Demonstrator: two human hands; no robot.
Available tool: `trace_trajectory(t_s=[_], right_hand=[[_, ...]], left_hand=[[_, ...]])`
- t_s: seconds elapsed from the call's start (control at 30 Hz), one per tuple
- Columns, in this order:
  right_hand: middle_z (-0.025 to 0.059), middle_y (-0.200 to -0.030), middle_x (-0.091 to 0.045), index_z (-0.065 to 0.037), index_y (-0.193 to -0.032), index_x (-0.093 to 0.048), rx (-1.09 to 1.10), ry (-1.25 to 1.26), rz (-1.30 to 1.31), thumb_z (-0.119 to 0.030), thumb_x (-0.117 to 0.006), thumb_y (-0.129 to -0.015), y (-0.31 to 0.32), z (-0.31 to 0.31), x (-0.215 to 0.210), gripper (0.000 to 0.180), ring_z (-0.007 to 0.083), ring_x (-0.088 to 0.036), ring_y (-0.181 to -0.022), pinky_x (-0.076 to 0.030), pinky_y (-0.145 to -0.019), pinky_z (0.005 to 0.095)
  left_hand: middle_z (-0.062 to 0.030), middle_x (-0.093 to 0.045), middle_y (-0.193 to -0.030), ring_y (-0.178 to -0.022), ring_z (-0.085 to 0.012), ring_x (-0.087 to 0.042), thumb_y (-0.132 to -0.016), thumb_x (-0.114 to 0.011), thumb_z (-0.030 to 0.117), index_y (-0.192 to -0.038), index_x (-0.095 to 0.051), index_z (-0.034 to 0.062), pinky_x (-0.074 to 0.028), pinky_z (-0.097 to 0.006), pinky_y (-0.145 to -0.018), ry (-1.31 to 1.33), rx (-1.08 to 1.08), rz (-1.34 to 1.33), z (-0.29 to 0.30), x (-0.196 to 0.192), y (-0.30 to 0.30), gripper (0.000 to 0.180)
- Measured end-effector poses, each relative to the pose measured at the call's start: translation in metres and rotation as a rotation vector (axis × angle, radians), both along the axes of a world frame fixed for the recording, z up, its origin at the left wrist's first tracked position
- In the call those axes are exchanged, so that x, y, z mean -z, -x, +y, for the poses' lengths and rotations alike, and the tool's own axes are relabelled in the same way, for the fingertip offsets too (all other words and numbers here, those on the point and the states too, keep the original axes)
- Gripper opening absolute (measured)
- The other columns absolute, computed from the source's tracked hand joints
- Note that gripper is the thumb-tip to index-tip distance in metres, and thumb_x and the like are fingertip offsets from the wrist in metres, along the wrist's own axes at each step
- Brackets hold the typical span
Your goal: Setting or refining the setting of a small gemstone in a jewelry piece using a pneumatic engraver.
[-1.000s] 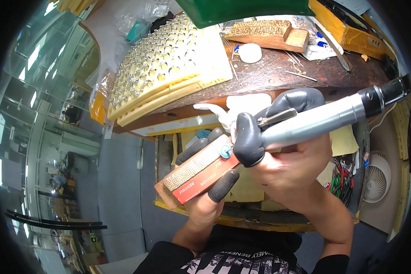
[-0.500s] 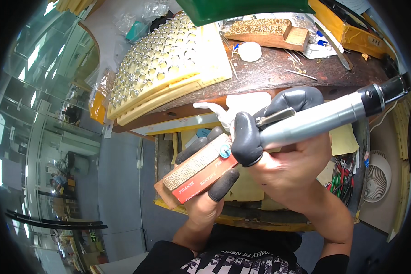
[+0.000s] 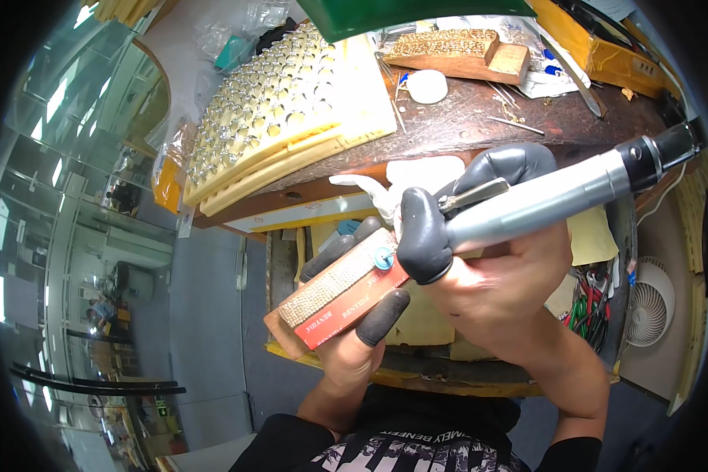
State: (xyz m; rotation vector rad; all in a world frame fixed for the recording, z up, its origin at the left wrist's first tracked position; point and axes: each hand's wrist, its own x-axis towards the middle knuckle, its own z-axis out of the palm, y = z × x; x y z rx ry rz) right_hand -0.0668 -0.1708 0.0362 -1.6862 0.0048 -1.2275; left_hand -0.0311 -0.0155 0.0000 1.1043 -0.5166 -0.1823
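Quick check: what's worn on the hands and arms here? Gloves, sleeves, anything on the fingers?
No full gloves. The left hand wears dark grey rubber finger cots on its fingertips. The right hand has thicker grey rubber cots on thumb and forefinger. Palms and forearms are bare; no watch or rings show. A black printed top with short sleeves appears at the lower edge.

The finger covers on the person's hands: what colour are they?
Dark grey finger covers, on both the right hand and left hand; clearest in the head view.

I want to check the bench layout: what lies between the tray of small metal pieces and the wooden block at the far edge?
In the head view, a white round lid lies on the dark benchtop between the tray and the wooden block.
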Motion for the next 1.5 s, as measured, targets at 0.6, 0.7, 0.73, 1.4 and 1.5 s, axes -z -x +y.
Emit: trace_trajectory(t_s=[0.6,0.7,0.73,1.4,1.5], right_hand=[[0.0042,-0.081,-0.063,0.002,-0.079,-0.066,0.016,0.063,-0.017,-0.003,-0.082,-0.075,0.000,-0.002,0.001,0.018,0.0082,-0.057,-0.072,-0.047,-0.065,0.0237],[0.0041,-0.082,-0.063,0.003,-0.081,-0.065,-0.024,0.014,0.018,-0.003,-0.082,-0.075,0.002,0.001,-0.001,0.019,0.0077,-0.058,-0.072,-0.048,-0.066,0.0240],[0.0037,-0.082,-0.063,0.003,-0.083,-0.065,-0.030,-0.019,0.037,-0.003,-0.082,-0.076,0.003,0.002,-0.003,0.020,0.0074,-0.058,-0.073,-0.048,-0.066,0.0239],[0.0010,-0.078,-0.058,0.001,-0.086,-0.060,0.006,-0.168,-0.053,-0.004,-0.082,-0.075,-0.005,0.005,0.001,0.025,0.0052,-0.054,-0.070,-0.045,-0.062,0.0217],[0.0014,-0.079,-0.058,0.001,-0.088,-0.059,0.049,-0.042,-0.022,-0.004,-0.082,-0.075,-0.005,0.005,0.000,0.028,0.0048,-0.053,-0.070,-0.045,-0.062,0.0214]], left_hand=[[-0.0211,-0.046,-0.144,-0.135,-0.0299,-0.045,-0.075,-0.071,-0.013,-0.139,-0.040,0.0063,-0.037,-0.047,-0.114,0.023,0.051,-0.011,0.000,0.000,-0.001,0.074],[-0.0211,-0.046,-0.144,-0.135,-0.0299,-0.045,-0.075,-0.070,-0.013,-0.139,-0.040,0.0064,-0.037,-0.047,-0.114,0.045,0.064,-0.030,0.001,0.002,-0.002,0.074],[-0.0211,-0.046,-0.144,-0.135,-0.0300,-0.046,-0.075,-0.070,-0.013,-0.139,-0.040,0.0064,-0.038,-0.047,-0.114,0.055,0.071,-0.042,0.001,0.002,-0.002,0.074],[-0.0208,-0.044,-0.146,-0.135,-0.0291,-0.046,-0.075,-0.072,-0.012,-0.138,-0.040,0.0066,-0.040,-0.045,-0.113,0.008,0.027,-0.039,-0.002,0.001,0.000,0.073],[-0.0209,-0.044,-0.146,-0.135,-0.0292,-0.046,-0.075,-0.072,-0.012,-0.138,-0.040,0.0064,-0.040,-0.045,-0.113,-0.007,0.043,-0.055,0.000,0.002,-0.002,0.072]])
